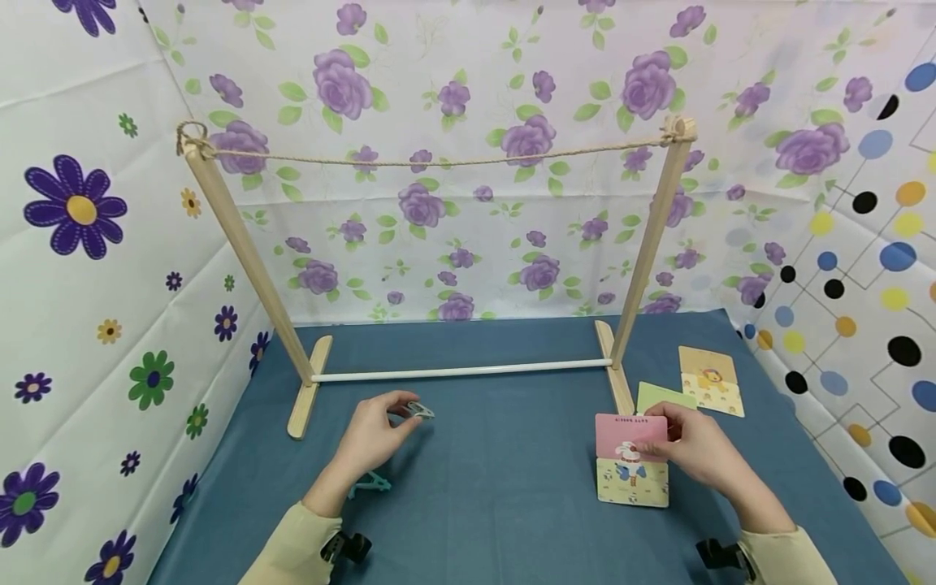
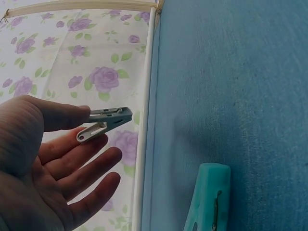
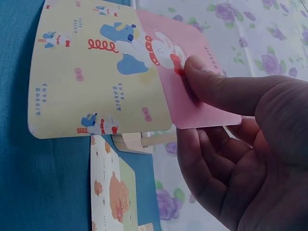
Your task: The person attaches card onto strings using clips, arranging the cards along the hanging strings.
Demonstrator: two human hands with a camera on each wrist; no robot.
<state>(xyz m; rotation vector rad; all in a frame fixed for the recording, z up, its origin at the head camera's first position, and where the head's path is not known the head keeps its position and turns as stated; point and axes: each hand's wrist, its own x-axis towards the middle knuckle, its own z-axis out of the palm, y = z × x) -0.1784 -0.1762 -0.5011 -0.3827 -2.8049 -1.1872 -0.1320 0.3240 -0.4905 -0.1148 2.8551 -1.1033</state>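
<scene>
Between thumb and fingers, my left hand (image 1: 374, 432) pinches a grey clothespin (image 2: 108, 119) above the cloth, left of centre. A teal clothespin (image 1: 370, 483) lies on the cloth near that wrist; the left wrist view shows it large (image 2: 210, 197). My right hand (image 1: 691, 447) holds a pink and yellow card (image 1: 632, 479) with a rabbit picture, thumb on its front and fingers behind. Just behind this card a green card (image 1: 661, 396) is partly covered. Farther right lies an orange-topped card (image 1: 711, 378) with a small animal figure.
A wooden frame spans the back, with a left post (image 1: 249, 252), a right post (image 1: 653, 244), a string (image 1: 439, 163) tied between their tops and a white bar (image 1: 461, 372) low down. Blue cloth (image 1: 497, 487) covers the table. Patterned sheets (image 1: 468, 244) hang around it.
</scene>
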